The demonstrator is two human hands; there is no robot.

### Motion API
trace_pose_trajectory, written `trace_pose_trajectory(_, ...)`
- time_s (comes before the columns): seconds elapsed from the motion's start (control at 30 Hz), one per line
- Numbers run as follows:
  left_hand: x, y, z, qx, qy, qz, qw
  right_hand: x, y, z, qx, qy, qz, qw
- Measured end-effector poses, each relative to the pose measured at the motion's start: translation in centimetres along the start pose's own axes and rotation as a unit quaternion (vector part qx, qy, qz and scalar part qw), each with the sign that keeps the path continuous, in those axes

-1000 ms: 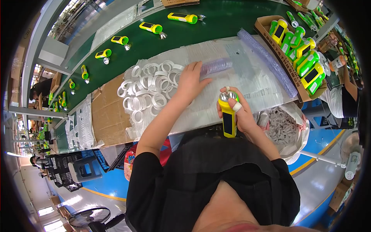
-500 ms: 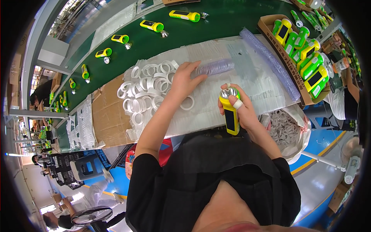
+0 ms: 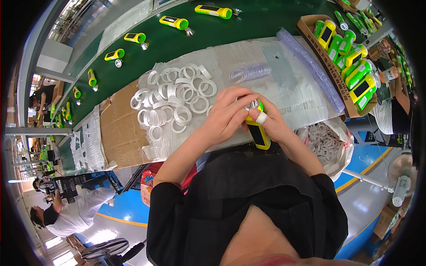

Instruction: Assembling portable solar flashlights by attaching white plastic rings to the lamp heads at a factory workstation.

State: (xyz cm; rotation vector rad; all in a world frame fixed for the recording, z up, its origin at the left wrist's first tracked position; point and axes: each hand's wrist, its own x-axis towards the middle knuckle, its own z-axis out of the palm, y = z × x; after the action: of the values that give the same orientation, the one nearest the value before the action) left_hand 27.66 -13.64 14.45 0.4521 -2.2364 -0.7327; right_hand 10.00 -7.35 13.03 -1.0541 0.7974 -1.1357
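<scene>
A yellow and green flashlight (image 3: 258, 137) with a dark panel on its side stands tilted in front of me, its shiny reflector end up. My right hand (image 3: 271, 123), with white tape on its thumb, is wrapped round its upper body. Over the reflector end lie the bent fingers of my left hand (image 3: 225, 116), pressed together; whatever they pinch is hidden. Beyond my hands a row of thin clear discs (image 3: 250, 73) rests on the plastic-covered cardboard. To the left spreads a loose pile of white rings (image 3: 171, 95).
At the right stands a cardboard box (image 3: 320, 62) of flashlights, beside a long roll of clear discs (image 3: 310, 73). A sack of small rings (image 3: 326, 144) hangs below the table's edge. Open flashlights (image 3: 175, 22) with loose reflectors line the green belt (image 3: 146, 57).
My left hand has moved from the clear discs rightward and nearer, onto the flashlight's reflector end. Flashlights on the belt have shifted slightly left. A person at far left has moved.
</scene>
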Motion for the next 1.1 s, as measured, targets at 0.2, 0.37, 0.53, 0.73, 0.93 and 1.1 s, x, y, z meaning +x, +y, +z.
trace_pose_trajectory(0.2, -0.7, -0.2, -0.3, -0.016, 0.007, 0.003, 1.000, 0.1, 0.2, 0.7, -0.002, -0.025, 0.040, 0.999)
trace_pose_trajectory(0.37, -1.6, -0.4, -0.2, -0.028, 0.034, 0.015, 0.999, -0.1, 0.4, 1.5, 0.054, -0.039, 0.051, 0.996)
trace_pose_trajectory(0.53, -1.7, -0.6, -0.1, 0.054, 0.072, 0.054, 0.995, 0.6, 0.9, 1.6, 0.111, -0.035, 0.057, 0.992)
trace_pose_trajectory(0.73, -0.4, -2.1, -2.1, 0.020, 0.147, -0.045, 0.988, 3.2, -1.0, 1.2, 0.027, -0.009, -0.060, 0.998)
trace_pose_trajectory(0.93, 2.8, -8.1, -6.3, 0.294, 0.050, -0.183, 0.937, 6.3, 0.6, -0.9, -0.065, 0.073, -0.179, 0.979)
trace_pose_trajectory(1.1, 3.8, -10.5, -4.7, 0.349, -0.082, -0.211, 0.909, 6.4, 0.6, -0.5, -0.083, 0.052, -0.201, 0.975)
